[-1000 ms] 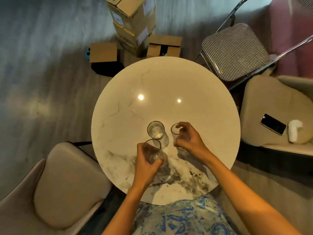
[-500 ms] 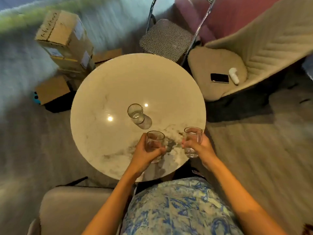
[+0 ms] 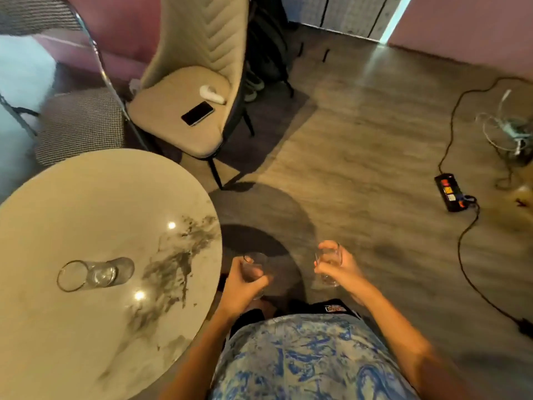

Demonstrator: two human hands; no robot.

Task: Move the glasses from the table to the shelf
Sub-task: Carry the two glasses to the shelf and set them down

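Observation:
My left hand (image 3: 243, 284) grips a clear glass (image 3: 253, 265) just off the right edge of the round marble table (image 3: 95, 209), above the floor. A second clear glass (image 3: 328, 258) is held upright in my right hand (image 3: 340, 269), further right over the wooden floor. One more clear glass (image 3: 96, 274) stands on the table at the left, apart from both hands. No shelf is in view.
A beige padded chair (image 3: 184, 122) stands beyond the table with a black phone (image 3: 198, 113) and a small white object (image 3: 212, 93) on its seat. A houndstooth folding chair (image 3: 78, 122) is at the left. A black power strip (image 3: 450, 192) and cables lie on the floor at right.
Both hands lifted their glasses off the table and carried them right, past its edge. The view swung right, so the table now sits at the left and the open floor shows.

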